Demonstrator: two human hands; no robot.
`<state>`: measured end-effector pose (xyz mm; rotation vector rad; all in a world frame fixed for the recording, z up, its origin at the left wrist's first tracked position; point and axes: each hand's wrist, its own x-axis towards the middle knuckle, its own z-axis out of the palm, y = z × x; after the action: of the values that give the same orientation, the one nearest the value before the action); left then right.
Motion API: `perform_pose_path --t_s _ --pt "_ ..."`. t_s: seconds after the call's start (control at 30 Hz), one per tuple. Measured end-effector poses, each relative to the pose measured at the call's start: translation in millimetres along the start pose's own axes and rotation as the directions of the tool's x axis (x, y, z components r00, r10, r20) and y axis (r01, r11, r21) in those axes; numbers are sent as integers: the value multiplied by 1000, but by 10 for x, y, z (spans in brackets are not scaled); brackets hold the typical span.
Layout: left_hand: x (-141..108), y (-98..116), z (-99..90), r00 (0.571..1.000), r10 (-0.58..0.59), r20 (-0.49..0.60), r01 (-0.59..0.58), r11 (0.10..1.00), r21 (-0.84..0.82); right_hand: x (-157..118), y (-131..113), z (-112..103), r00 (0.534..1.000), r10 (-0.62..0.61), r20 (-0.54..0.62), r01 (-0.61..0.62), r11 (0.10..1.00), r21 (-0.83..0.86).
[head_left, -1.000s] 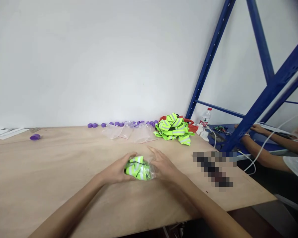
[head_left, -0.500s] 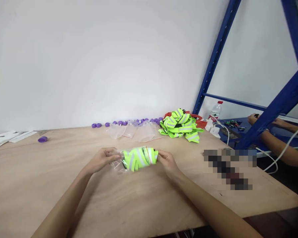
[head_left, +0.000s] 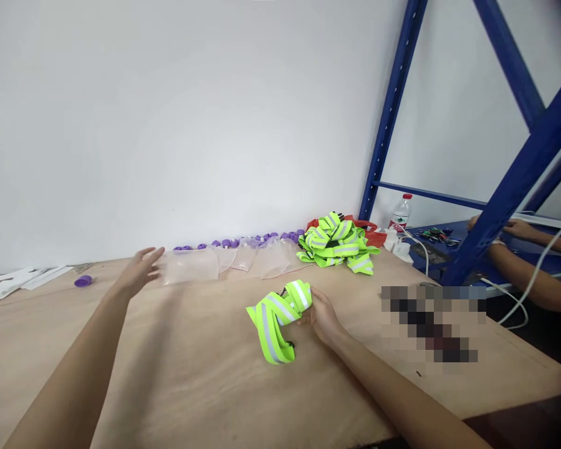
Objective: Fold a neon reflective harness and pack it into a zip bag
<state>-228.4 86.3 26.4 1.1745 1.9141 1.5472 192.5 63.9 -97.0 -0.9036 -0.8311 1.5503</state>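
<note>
My right hand (head_left: 320, 312) is closed on the right end of a yellow-green strap (head_left: 273, 318) with silver stripes, whose loops hang loosely to the left. My left hand (head_left: 143, 268) has its fingers apart at the left edge of a clear plastic bag (head_left: 191, 265), which lies near the wall. More clear bags (head_left: 273, 257) lie to its right. Behind them is a row of small purple rolls (head_left: 224, 243). A heap of the same yellow-green straps (head_left: 339, 243) lies at the back right, on red material.
White strips (head_left: 23, 280) and one purple piece (head_left: 83, 281) are at the left. A blue metal frame (head_left: 490, 212) rises at the right. Beyond it are a bottle (head_left: 401, 213), white cables and another person's hands (head_left: 518, 229) over a blue surface. A blurred patch covers the table's right side.
The strap is out of the clear bag and has loosened, staying in my right hand. My left hand has moved left and up, its fingers opened, and a clear bag now lies beside it.
</note>
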Motion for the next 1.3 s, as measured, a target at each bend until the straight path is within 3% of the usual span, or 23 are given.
perform_pose_path --t_s 0.1,0.17,0.2,0.23,0.3,0.37,0.4,0.43,0.5,0.57,0.6,0.77,0.8,0.83,0.87,0.93,1.0,1.07,1.13,1.3 --pt "-49 167 206 968 152 -201 -137 987 87 -5 3 6 1000 -27 0 27 999 19" --pt "-313 239 414 948 284 -143 -267 955 127 -5 8 6 999 -45 13 45 999 21" --pt "-513 263 538 946 321 -43 -314 941 123 -6 13 7 998 -50 30 50 999 18" --pt "-743 281 670 905 370 211 -397 912 103 -6 18 9 997 -56 49 55 998 16" --pt "-1223 310 938 751 393 530 -469 883 10 -10 27 16 993 -70 94 70 998 7" --pt "-1611 337 1168 602 413 684 -516 855 -62 -16 28 20 986 -87 142 90 996 -15" --pt "-1739 350 1255 579 430 693 -536 841 -73 -20 24 21 982 -95 164 101 995 -28" --pt "-1822 362 1322 582 434 688 -548 834 -61 -26 17 23 977 -102 186 111 993 -40" --pt "-1872 377 1392 632 396 667 -536 844 7 -43 -2 34 967 -113 229 131 989 -63" --pt "-1841 382 1399 673 300 676 -471 879 78 -71 -21 60 953 -122 278 154 983 -97" --pt "-1818 382 1388 672 252 697 -434 896 95 -88 -29 78 946 -128 299 170 978 -121" --pt "-1799 369 1322 512 109 852 -360 928 98 -181 -90 170 934 -198 297 283 918 -279" --pt "-1815 366 1317 519 99 849 -359 926 112 -203 -118 184 926 -263 270 344 884 -318" --pt "-1835 363 1314 555 100 826 -357 925 128 -228 -153 197 902 -353 250 426 825 -371" --pt "-1856 362 1313 608 113 786 -352 926 140 -256 -193 209 851 -454 263 525 730 -438" --pt "-1894 366 1311 694 164 701 -333 937 110 -318 -275 229 689 -568 451 715 430 -552" --pt "-1913 379 1302 718 213 663 -288 958 4 -366 -335 239 523 -471 710 834 109 -542" --pt "-1910 395 1286 722 230 653 -208 972 -113 -377 -359 229 437 -355 827 871 -64 -488" --pt "-1894 398 1274 739 224 635 -130 973 -193 -347 -360 200 437 -344 831 855 -127 -503" --pt "-1861 289 1312 765 231 602 -80 960 -267 -243 -415 185 538 -396 744 725 -233 -648"
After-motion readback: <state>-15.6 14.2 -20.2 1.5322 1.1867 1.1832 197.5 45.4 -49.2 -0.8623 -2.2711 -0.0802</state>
